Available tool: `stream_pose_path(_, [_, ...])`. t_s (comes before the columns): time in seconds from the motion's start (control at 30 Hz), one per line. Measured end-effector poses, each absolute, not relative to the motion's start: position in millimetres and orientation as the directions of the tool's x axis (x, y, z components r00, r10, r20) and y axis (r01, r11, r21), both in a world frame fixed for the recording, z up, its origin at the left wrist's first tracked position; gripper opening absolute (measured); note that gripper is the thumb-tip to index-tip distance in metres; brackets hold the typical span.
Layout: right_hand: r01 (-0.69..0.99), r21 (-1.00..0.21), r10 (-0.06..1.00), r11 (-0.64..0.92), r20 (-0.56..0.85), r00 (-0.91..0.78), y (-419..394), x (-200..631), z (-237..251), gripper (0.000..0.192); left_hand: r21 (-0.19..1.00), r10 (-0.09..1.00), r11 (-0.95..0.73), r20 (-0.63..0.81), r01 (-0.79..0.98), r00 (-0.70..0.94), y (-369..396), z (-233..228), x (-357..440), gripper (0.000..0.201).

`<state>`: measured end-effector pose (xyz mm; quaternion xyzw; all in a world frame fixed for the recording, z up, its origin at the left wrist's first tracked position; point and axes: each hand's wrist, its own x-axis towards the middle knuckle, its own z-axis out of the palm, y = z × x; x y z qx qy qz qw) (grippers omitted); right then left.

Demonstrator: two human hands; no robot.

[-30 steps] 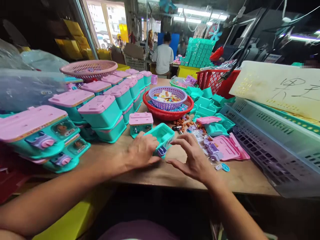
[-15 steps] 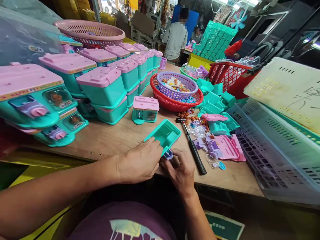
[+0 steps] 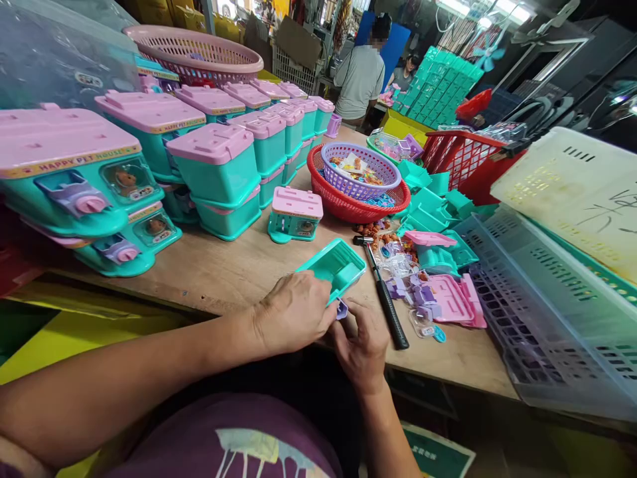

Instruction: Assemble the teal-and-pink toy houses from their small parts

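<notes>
My left hand (image 3: pixel 293 312) grips the teal housing (image 3: pixel 334 265) at the near edge of the wooden table (image 3: pixel 223 272). My right hand (image 3: pixel 362 345) pinches the purple knob (image 3: pixel 341 309) against its underside, beside the hammer (image 3: pixel 385 299).

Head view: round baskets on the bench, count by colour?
Pink basket: 1
Purple basket: 1
Red basket, holding the purple one: 1
Green basket, mostly hidden behind them: 1
Total: 4
</notes>
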<state>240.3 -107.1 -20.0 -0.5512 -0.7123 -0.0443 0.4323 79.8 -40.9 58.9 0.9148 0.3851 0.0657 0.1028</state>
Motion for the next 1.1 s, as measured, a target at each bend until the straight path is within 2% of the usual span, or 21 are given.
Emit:
stream_pose_path(0.17, [0.813, -0.431, 0.748, 0.392, 0.664, -0.009, -108, 240, -22, 0.024, 0.283, 0.748, -0.622, -0.062, 0.730, 0.661, -35, 74, 85, 0.036])
stream_pose_path(0.33, [0.807, -0.421, 0.737, 0.414, 0.675, -0.026, -108, 241, -23, 0.022, 0.268, 0.756, -0.592, -0.142, 0.760, 0.639, -35, 82, 89, 0.035])
stream_pose_path(0.73, [0.783, -0.421, 0.747, 0.458, 0.660, -0.081, -110, 244, -26, 0.026, 0.214, 0.765, -0.572, -0.209, 0.792, 0.609, -36, 87, 97, 0.032])
stream_pose_path(1.1, [0.795, -0.402, 0.748, 0.455, 0.656, -0.097, -111, 245, -28, 0.024, 0.263, 0.771, -0.547, -0.209, 0.794, 0.601, -40, 88, 101, 0.031])
